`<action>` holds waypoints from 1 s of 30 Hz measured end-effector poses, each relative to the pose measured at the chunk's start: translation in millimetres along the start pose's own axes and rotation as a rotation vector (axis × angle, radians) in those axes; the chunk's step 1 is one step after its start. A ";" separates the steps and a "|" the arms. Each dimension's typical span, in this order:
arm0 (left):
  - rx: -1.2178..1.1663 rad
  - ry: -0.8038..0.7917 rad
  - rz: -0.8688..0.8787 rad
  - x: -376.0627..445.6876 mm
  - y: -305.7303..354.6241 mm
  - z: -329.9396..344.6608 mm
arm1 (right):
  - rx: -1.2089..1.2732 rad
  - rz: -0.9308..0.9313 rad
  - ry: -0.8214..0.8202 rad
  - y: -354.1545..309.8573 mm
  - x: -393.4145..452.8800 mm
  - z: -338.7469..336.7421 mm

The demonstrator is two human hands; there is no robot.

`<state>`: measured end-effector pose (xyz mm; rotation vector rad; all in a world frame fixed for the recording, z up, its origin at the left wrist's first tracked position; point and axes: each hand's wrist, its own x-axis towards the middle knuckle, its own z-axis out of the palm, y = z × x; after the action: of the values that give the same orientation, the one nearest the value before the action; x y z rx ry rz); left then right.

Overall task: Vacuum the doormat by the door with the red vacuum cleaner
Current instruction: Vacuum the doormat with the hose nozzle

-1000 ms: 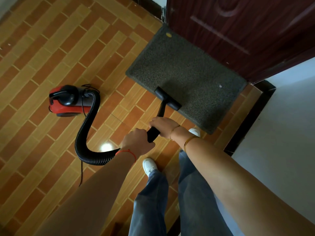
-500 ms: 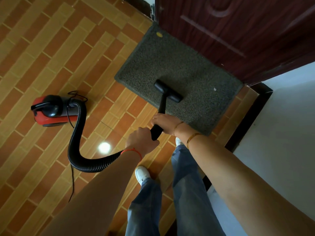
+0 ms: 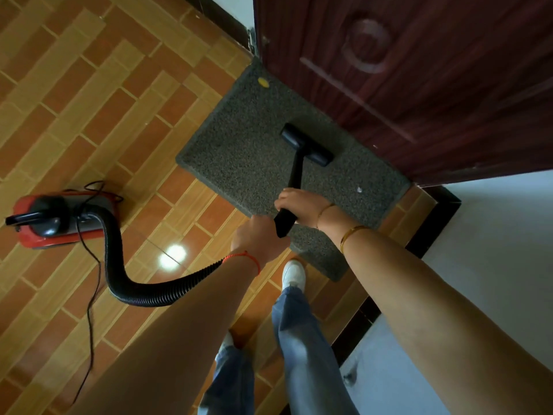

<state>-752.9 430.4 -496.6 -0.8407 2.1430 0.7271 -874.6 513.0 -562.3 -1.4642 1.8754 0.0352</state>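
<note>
A dark grey doormat (image 3: 245, 145) lies on the tiled floor against a dark red door (image 3: 419, 85). The black floor nozzle (image 3: 306, 145) rests on the mat close to the door. Its black wand (image 3: 294, 175) runs back to my hands. My right hand (image 3: 299, 205) grips the wand from above. My left hand (image 3: 257, 238) grips the wand's rear end, where the ribbed black hose (image 3: 119, 259) joins. The hose curves left to the red vacuum cleaner (image 3: 59, 220) standing on the tiles. A yellow speck (image 3: 262, 82) and a white speck (image 3: 359, 190) lie on the mat.
A thin black power cord (image 3: 89, 310) trails from the vacuum cleaner across the tiles toward the lower left. A white wall (image 3: 493, 250) with a dark skirting (image 3: 431, 223) stands to the right. My legs in jeans and a white shoe (image 3: 294, 274) are beside the mat's near corner.
The nozzle has slid forward across the mat toward the door. Both hands went forward with the wand, and I have stepped closer to the mat.
</note>
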 end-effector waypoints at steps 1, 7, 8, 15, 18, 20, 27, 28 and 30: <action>-0.002 0.004 -0.001 6.6 8.8 -4.7 | -0.007 0.002 0.000 10.1 1.1 -6.8; 0.022 0.037 0.023 40.3 49.9 -32.9 | -0.030 0.019 -0.013 59.0 10.4 -42.1; 0.017 0.041 0.021 44.4 54.7 -37.3 | -0.028 0.024 -0.013 64.6 11.7 -46.5; 0.022 0.048 0.036 55.7 65.4 -53.5 | -0.009 0.050 -0.010 77.2 17.1 -64.4; 0.027 0.046 0.034 51.9 54.5 -57.0 | -0.023 0.058 0.006 64.4 19.7 -64.0; 0.041 0.039 0.032 48.7 45.1 -57.4 | -0.018 0.060 0.009 54.2 22.7 -59.8; 0.045 0.050 -0.011 19.0 -14.7 -56.7 | -0.004 0.026 0.021 -12.3 36.1 -45.4; 0.058 0.046 -0.013 12.9 -25.1 -57.3 | -0.008 0.011 0.026 -23.9 39.2 -43.0; 0.084 0.029 -0.016 0.3 -47.0 -59.3 | 0.013 0.000 0.024 -48.2 45.5 -36.3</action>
<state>-742.5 359.3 -473.0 -0.8276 2.1740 0.6155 -856.3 442.6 -542.0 -1.4617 1.8908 0.0052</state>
